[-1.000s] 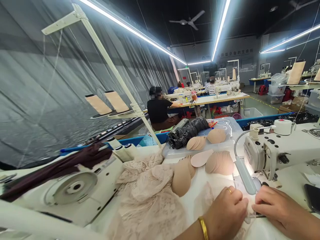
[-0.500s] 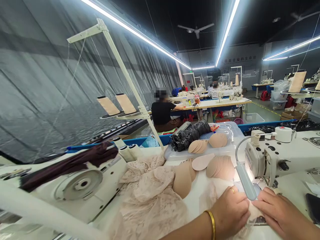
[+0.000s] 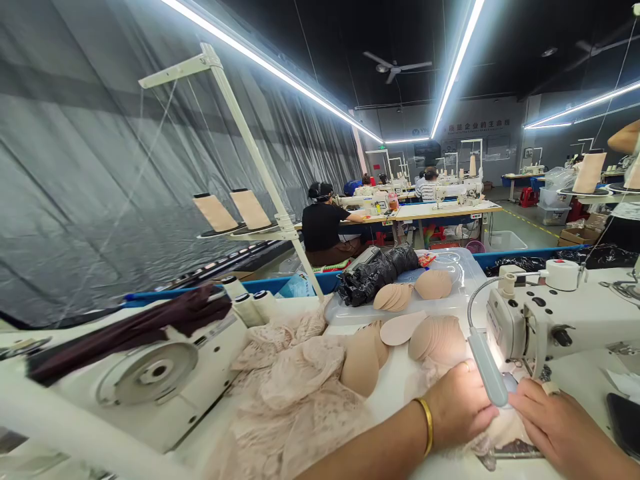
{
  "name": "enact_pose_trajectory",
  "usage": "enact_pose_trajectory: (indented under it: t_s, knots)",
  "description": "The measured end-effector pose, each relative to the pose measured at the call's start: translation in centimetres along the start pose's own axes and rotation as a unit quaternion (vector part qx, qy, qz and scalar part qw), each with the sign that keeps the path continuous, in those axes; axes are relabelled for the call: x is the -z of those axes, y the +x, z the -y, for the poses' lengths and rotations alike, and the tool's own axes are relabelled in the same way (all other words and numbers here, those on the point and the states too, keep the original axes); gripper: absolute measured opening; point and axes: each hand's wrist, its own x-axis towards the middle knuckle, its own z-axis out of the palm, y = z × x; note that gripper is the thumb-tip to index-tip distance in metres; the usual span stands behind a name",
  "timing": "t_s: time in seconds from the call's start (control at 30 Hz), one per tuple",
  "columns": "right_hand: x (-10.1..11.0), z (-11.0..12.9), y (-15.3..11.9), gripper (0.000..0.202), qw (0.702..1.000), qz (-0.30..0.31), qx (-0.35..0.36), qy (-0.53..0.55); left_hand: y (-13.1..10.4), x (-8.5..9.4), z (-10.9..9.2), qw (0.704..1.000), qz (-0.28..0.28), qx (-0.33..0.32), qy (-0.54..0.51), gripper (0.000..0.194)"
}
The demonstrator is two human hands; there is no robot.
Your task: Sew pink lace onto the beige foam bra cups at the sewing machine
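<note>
Beige lace fabric [image 3: 506, 428] lies under my hands at the head of a white sewing machine [image 3: 533, 323]. My left hand [image 3: 460, 403], with a ring and a gold bangle, is closed on the left side of this fabric, fingers bent. My right hand [image 3: 553, 420] has its fingers together on the fabric's right side, close to the needle area. A grey lamp [image 3: 487, 370] on a bendy neck partly hides the needle and my left fingertips. Left of my hands are a stack of beige bra cups [image 3: 437, 341] and a heap of beige lace [image 3: 300, 393].
More cups [image 3: 393, 297] and a black plastic bag [image 3: 377, 273] rest on a clear plastic lid [image 3: 467, 267]. A thread stand [image 3: 250, 147] rises at left beside another machine [image 3: 155, 373]. A dark phone-like object [image 3: 624, 423] lies at right. Co-workers [image 3: 325, 223] sit ahead.
The view has shifted slightly. My left hand has moved a little forward and left, and more fabric shows between the hands. Another person's arm has appeared at the right edge.
</note>
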Motion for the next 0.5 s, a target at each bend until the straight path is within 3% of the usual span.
enact_pose_trajectory:
  t_s: [0.23, 0.37, 0.5]
  knots:
    - [0.2, 0.2, 0.4, 0.033, 1.000, -0.014, -0.005, 0.014, 0.1, 0.2, 0.2, 0.999, 0.005, 0.031, -0.020, 0.008]
    - [-1.0, -0.6, 0.8, 0.030, 0.999, -0.030, -0.017, 0.010, 0.1, 0.1, 0.4, 0.994, -0.050, 0.092, -0.015, 0.010]
    - [-2.6, -1.8, 1.2, 0.023, 0.997, -0.048, -0.032, 0.047, 0.7, -0.5, 1.2, 0.990, -0.090, 0.108, -0.028, 0.002]
